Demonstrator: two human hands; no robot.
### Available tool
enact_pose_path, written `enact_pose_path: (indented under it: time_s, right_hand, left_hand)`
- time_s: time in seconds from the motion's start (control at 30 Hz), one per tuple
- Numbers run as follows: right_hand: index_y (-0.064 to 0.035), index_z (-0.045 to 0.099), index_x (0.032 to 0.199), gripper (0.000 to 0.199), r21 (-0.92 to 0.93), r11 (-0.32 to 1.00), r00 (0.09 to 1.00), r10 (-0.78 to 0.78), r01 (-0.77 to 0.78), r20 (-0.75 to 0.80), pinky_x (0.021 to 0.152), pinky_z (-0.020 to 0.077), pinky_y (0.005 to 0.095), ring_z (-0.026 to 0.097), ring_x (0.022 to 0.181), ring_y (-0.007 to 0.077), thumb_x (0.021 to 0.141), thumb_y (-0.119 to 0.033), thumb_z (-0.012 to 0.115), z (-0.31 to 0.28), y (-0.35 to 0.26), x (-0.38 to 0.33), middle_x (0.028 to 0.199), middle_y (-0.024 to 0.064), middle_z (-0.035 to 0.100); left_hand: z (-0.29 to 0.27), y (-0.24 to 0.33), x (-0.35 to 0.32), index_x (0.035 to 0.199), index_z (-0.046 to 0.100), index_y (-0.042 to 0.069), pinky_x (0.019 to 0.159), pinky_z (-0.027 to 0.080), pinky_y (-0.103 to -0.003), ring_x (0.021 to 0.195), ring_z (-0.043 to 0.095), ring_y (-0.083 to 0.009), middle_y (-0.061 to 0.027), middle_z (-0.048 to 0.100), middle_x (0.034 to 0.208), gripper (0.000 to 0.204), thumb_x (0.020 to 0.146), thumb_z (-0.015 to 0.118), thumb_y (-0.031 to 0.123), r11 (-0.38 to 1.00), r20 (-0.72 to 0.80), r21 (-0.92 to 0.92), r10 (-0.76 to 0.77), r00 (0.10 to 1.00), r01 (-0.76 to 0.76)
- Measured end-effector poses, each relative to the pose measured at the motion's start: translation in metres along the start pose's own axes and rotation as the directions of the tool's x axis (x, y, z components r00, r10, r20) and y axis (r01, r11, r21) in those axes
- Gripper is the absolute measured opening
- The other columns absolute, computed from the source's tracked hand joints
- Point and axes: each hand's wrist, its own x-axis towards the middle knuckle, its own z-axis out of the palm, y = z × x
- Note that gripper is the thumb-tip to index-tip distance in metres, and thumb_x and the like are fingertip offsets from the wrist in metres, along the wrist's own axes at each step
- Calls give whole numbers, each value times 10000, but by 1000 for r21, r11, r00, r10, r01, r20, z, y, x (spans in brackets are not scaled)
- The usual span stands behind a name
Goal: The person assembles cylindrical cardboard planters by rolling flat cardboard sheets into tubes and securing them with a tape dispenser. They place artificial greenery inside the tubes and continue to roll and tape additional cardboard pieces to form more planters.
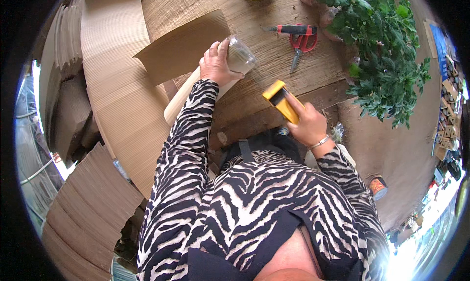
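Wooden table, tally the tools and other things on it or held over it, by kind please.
Clear tape roll, in the left hand: 1
Yellow utility knife, in the right hand: 1
Red-handled scissors: 1
Red-handled screwdriver: 1
Loose cardboard sheet: 1
Leafy green plant: 1
Total: 6

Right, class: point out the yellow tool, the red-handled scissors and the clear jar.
yellow tool (280, 101), head view, on its yellow body above the right hand.
red-handled scissors (302, 41), head view, on the red handles.
clear jar (241, 57), head view, on its glass side.
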Motion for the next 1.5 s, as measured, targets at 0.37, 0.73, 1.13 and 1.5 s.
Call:
enact_pose_path:
  time_s: [0.37, 0.73, 1.13, 1.5]
  right_hand:
    - [-329, 506, 1336, 566, -140, 985, 967, 133, -104, 216, 709, 541, 471, 669, 852, 369, 788, -227, 603, 51, -17, 142, 938, 185, 665]
    - [-317, 554, 1315, 664, -116, 981, 986, 162, -158, 28, 597, 522, 417, 631, 692, 313, 676, -240, 720, 13, 24, -43, 775, 118, 577]
    - [-328, 522, 1329, 670, 18, 997, 993, 70, -69, -94, 609, 540, 437, 658, 707, 328, 697, -267, 736, 20, 14, -46, 835, 130, 597]
    - [-319, 532, 1332, 701, -54, 999, 999, 0, -3, -52, 556, 525, 420, 632, 638, 307, 666, -256, 740, -66, 13, -123, 794, 108, 575]
  left_hand:
    - [-27, -43, 60, 1503, 235, 117, 1109, 359, -389, 1295, 442, -333, -221, 438, 1384, 1199, 533, 881, 404, 948, 249, -307, 161, 955, -80]
    - [45, 25, -17, 1475, 214, -31, 1157, 256, -351, 1387, 335, -318, -239, 348, 1478, 1196, 572, 890, 366, 786, 424, -611, 424, 800, -92]
    - [37, 102, -99, 1474, 304, 189, 1086, 331, -486, 1351, 328, -403, -212, 299, 1488, 1122, 532, 863, 436, 981, 89, 11, 192, 977, -193]
    - [48, 88, -87, 1456, 307, 235, 1072, 389, -437, 1302, 417, -368, -152, 376, 1452, 1142, 492, 891, 415, 991, 13, 10, 130, 991, -130]
